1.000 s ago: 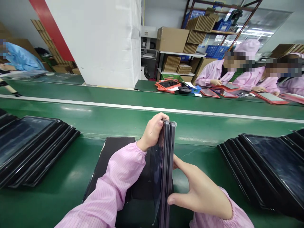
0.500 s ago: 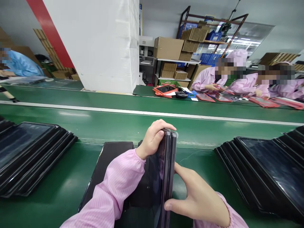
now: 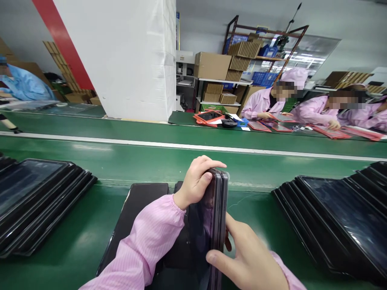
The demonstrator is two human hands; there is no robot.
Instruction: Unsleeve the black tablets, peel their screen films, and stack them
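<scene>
Tablets (image 3: 220, 225), two of them, are up on their sides, close together, right in front of you at the green desk (image 3: 256, 203). Their near ends go out of sight, so I cannot tell if they touch the desk. Your left grip (image 3: 193, 181) is at 11 o'clock from their middle. It holds the far top corner, with the thumb on it and one finger poking out over the top. Your right grip (image 3: 250, 257) is at 4 o'clock and holds the pair too, thumb on one side, fingers on the other.

At 9 o'clock a flat black slab (image 3: 145, 197) lies on the desk, partly behind your left sleeve (image 3: 154, 229). Farther out at 9 is a slanted black pile (image 3: 60, 197), and another pile (image 3: 329, 225) is at 3 o'clock.

Past the pale strip (image 3: 193, 146), a big white post (image 3: 136, 60) stands at 11. At 1 o'clock, people in pink (image 3: 258, 102) work with red-edged flat things (image 3: 281, 127). Someone in blue (image 3: 28, 84) is at 10.
</scene>
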